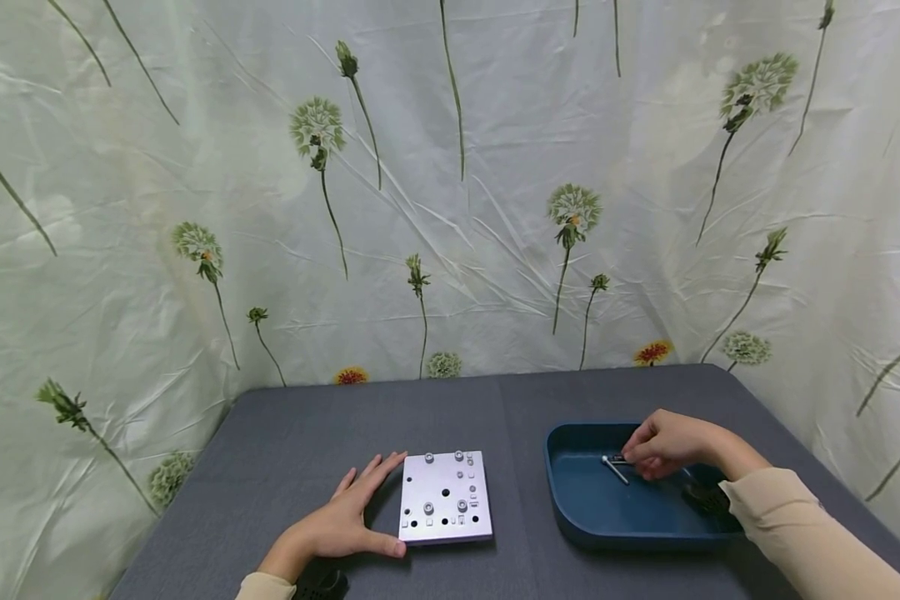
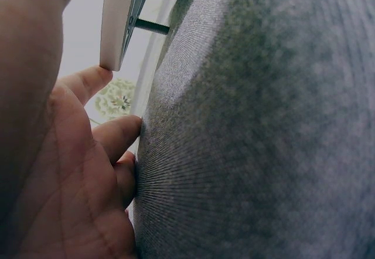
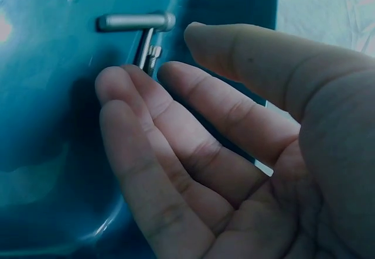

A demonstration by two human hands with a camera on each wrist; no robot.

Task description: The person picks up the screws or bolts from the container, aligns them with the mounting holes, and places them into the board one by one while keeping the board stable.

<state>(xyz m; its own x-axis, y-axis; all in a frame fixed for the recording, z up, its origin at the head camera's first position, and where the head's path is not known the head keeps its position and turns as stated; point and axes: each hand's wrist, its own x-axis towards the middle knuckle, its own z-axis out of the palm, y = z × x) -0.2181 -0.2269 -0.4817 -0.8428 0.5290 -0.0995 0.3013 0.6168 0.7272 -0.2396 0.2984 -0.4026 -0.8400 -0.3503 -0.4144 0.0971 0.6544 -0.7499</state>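
A silver square metal plate [image 1: 445, 492] with holes and several raised round fittings lies on the table. My left hand [image 1: 348, 518] spreads along its left side, thumb at the near corner and index finger at the far corner. In the left wrist view, one fingertip touches the edge of the plate [image 2: 114, 30], and dark threaded screws [image 2: 153, 26] stick out from its underside. My right hand [image 1: 667, 446] is inside a blue tray [image 1: 607, 533]. Its loosely bent fingers hover beside a silver headed pin [image 3: 135, 22] and other thin metal pieces [image 3: 146, 51], with nothing visibly held.
Dark items [image 1: 705, 498] lie in the tray's right part, partly hidden by my right wrist. A dark grey cloth covers the table [image 1: 315, 433]. Behind it hangs a white curtain [image 1: 480, 250] with a dandelion print. A black object [image 1: 326, 585] shows by my left wrist.
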